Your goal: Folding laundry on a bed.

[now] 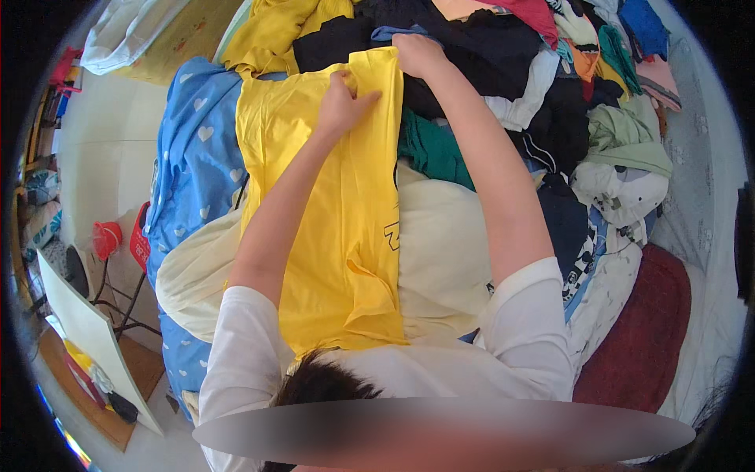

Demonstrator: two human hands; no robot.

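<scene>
A yellow T-shirt, folded lengthwise, lies over my lap and the bedding in front of me. Part of a dark print shows along its right edge, and a loose flap of the cloth sticks up near my body. At the far right corner of the shirt, my right hand pinches the fabric. My left hand rests on the cloth a little nearer and to the left, thumb spread away from the fingers. Beneath the shirt are my cream trousers, legs bent out to both sides.
Blue heart-patterned bedding is at the left. A heap of dark clothes spreads ahead and right, with a green garment beside the shirt. A maroon mat is at right. A white board leans on the left.
</scene>
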